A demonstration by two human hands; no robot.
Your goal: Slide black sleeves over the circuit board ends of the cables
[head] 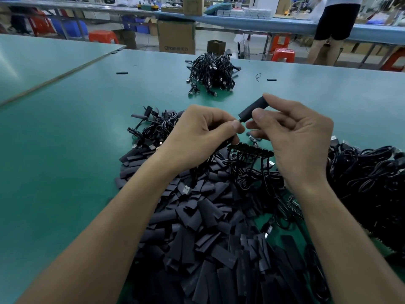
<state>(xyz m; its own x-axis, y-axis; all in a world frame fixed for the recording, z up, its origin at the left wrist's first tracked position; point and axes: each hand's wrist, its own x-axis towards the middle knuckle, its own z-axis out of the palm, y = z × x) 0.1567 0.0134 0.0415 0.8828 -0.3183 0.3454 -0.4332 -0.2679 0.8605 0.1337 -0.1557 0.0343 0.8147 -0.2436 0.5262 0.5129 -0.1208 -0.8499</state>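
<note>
My right hand (293,137) pinches a black sleeve (252,108) between thumb and forefinger, tilted up to the right. My left hand (201,137) pinches a thin black cable (221,145) whose end meets the sleeve's lower opening. The circuit board end is hidden inside the sleeve or behind my fingers. Below my hands lies a panel of joined circuit boards (252,150) with cables attached. A big heap of loose black sleeves (208,238) fills the green table (65,150) in front of me.
A bundle of cables (211,73) lies farther back. Another cable pile (368,185) sits at the right, and a smaller one (153,126) left of my left hand. Stray sleeves (121,73) lie on the table. A person (335,25) stands beyond the table.
</note>
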